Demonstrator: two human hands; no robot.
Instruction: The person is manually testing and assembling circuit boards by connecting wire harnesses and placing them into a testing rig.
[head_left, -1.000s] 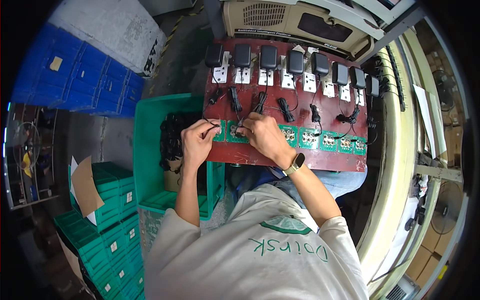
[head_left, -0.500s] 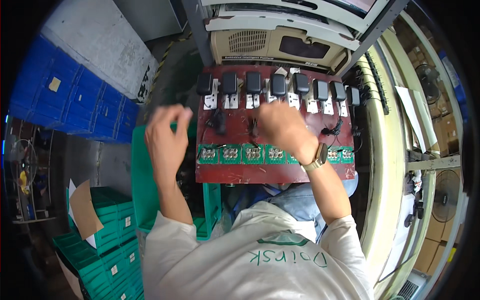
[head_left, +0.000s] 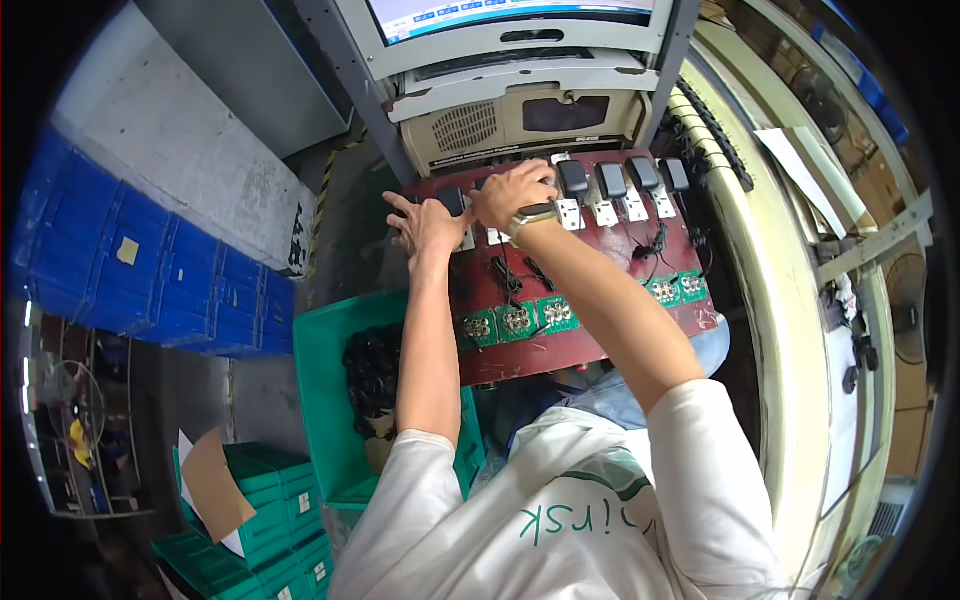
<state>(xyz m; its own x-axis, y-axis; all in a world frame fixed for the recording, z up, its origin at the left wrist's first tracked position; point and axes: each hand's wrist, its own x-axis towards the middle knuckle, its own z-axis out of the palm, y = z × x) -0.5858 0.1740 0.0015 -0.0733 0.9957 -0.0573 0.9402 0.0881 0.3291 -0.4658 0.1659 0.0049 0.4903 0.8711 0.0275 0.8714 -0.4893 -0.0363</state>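
A row of black power adapters (head_left: 612, 181) stands along the far side of a dark red board (head_left: 620, 237), plugged into white sockets (head_left: 605, 212). My left hand (head_left: 430, 228) reaches to the row's left end, its fingers spread and its thumb beside one black adapter (head_left: 452, 200). Whatever is under that palm is hidden. My right hand (head_left: 515, 194), with a watch on its wrist, bends its fingers over an adapter left of the row's middle, mostly covering it. Green circuit boards (head_left: 557, 313) with round metal parts line the near edge. Black cable bundles (head_left: 507, 280) lie between.
A green bin (head_left: 325, 400) holding black items (head_left: 372, 380) stands left of the board. Blue crates (head_left: 150, 255) are stacked farther left, green crates (head_left: 270, 495) at lower left. Behind the board sit a beige computer case (head_left: 480, 128) and a screen (head_left: 500, 18). A pale rail (head_left: 770, 330) runs along the right.
Both hands have moved up to the adapter row; they were above the board's left edge and middle. The view has shifted, showing more of the screen and of the bin's black contents.
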